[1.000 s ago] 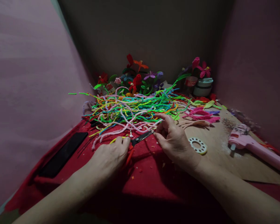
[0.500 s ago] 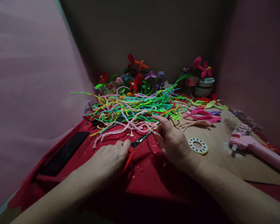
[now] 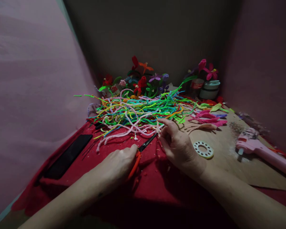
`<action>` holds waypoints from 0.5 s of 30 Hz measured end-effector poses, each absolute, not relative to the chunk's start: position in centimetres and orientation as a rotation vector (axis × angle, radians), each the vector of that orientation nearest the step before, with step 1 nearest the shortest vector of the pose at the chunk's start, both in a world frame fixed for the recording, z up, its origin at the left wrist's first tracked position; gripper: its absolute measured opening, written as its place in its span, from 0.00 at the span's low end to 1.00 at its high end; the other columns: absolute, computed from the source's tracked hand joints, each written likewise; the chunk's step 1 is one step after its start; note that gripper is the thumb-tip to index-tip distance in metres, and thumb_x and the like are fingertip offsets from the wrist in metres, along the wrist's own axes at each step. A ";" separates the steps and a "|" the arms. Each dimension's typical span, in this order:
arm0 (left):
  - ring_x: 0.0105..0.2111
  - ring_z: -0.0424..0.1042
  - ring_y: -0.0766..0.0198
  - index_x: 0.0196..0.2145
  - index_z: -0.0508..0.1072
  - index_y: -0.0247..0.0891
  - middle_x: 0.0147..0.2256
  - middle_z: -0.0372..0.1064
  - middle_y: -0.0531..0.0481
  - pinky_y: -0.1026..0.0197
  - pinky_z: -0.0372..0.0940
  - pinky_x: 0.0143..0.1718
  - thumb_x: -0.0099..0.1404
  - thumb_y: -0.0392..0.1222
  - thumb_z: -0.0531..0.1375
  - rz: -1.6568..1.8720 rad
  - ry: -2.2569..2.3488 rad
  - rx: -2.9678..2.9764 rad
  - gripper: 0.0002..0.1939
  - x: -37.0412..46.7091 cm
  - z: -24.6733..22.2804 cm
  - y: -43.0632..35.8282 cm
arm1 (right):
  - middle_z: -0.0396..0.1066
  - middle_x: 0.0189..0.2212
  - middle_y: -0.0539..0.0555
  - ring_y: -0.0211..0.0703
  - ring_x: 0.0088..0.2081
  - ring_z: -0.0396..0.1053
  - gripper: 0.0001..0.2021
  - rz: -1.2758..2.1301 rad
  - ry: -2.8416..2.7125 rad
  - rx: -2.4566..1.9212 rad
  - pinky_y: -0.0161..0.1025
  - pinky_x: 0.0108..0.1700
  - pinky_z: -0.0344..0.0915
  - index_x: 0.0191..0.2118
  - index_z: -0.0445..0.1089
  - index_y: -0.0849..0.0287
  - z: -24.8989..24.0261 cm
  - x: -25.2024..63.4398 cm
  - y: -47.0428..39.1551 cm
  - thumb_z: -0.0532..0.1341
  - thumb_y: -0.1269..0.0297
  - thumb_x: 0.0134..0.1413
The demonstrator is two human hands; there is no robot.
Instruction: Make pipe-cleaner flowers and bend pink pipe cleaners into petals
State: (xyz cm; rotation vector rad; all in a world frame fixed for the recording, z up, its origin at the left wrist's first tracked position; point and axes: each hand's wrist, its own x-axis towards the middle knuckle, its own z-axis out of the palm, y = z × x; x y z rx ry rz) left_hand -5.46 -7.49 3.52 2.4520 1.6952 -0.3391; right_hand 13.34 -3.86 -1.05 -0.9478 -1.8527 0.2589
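Observation:
My left hand (image 3: 120, 162) is closed around the orange handles of a pair of scissors (image 3: 136, 162). Their dark blades point up and to the right, with the tips close to the fingers of my right hand. My right hand (image 3: 177, 144) is bent, thumb and fingers pinching a small pale pipe cleaner piece (image 3: 158, 128), partly hidden by the fingers. Just beyond both hands lies a tangled heap of colourful pipe cleaners (image 3: 138, 109), with pink ones nearest. Small clippings dot the red cloth (image 3: 152, 181) below the hands.
A black phone (image 3: 68, 156) lies at the left. On the right, a board (image 3: 224, 159) carries a white ring with holes (image 3: 203, 149), pink pipe cleaner pieces (image 3: 205, 117) and a pink glue gun (image 3: 259, 148). Pipe cleaner flowers (image 3: 140, 84) and a lidded jar (image 3: 209, 89) stand behind.
The scissors and my left hand have shifted slightly right, their blades still near my right fingers. The pale piece shows more clearly at my right fingertips. The whole view has shifted a little.

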 end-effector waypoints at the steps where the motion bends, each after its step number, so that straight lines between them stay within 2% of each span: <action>1: 0.27 0.70 0.61 0.36 0.60 0.37 0.30 0.69 0.44 0.62 0.59 0.27 0.61 0.34 0.46 -0.333 1.686 2.441 0.06 -5.3 3.6 -7.4 | 0.65 0.27 0.52 0.39 0.26 0.63 0.21 0.249 -1.855 -0.942 0.37 0.33 0.63 0.53 0.55 0.61 -1.0 13.3 -3.9 0.50 0.75 0.52; 8: 0.28 0.69 0.61 0.38 0.60 0.36 0.30 0.69 0.45 0.62 0.57 0.28 0.64 0.36 0.42 -0.104 1.858 2.503 0.10 -6.7 3.2 -5.9 | 0.64 0.26 0.50 0.38 0.27 0.63 0.20 0.341 -1.745 -0.943 0.37 0.33 0.62 0.50 0.58 0.57 -1.0 13.3 -3.9 0.52 0.75 0.50; 11: 0.27 0.68 0.61 0.36 0.63 0.37 0.31 0.68 0.45 0.62 0.57 0.27 0.64 0.40 0.43 -0.302 1.811 2.612 0.11 -8.0 3.2 -5.9 | 0.62 0.26 0.48 0.37 0.28 0.63 0.16 0.531 -1.474 -0.947 0.35 0.32 0.61 0.47 0.60 0.56 -0.6 13.7 -3.2 0.55 0.72 0.50; 15: 0.27 0.67 0.63 0.37 0.67 0.39 0.34 0.67 0.46 0.63 0.57 0.26 0.63 0.46 0.46 -0.445 1.727 2.695 0.14 -8.9 3.5 -5.8 | 0.60 0.23 0.45 0.32 0.21 0.58 0.13 0.925 -1.078 -0.832 0.31 0.22 0.55 0.41 0.61 0.57 0.1 14.4 -2.0 0.60 0.68 0.47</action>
